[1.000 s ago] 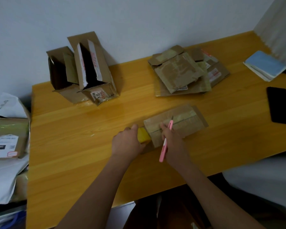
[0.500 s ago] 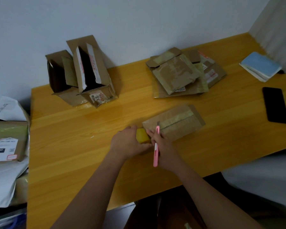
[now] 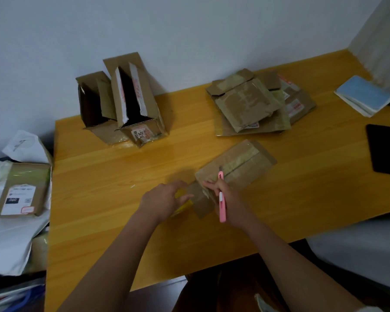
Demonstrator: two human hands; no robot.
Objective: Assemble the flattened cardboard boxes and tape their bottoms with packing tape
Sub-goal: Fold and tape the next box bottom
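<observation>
Two boxes [image 3: 122,104] stand assembled at the bench's [image 3: 99,188] back, a flat stack [image 3: 252,104] waits, and a third box [image 3: 234,165] is being taped mid-bench, tape roll [image 3: 182,204] held in the left hand [image 3: 164,199], cutter [image 3: 221,199] in the right hand's [image 3: 227,199] grip.

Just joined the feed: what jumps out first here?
The two hands at the table's near centre: the right hand grips a pink knife over a taped box, the left hand holds a yellow tape roll. Two open boxes stand back left; flattened boxes lie stacked back right.
</observation>
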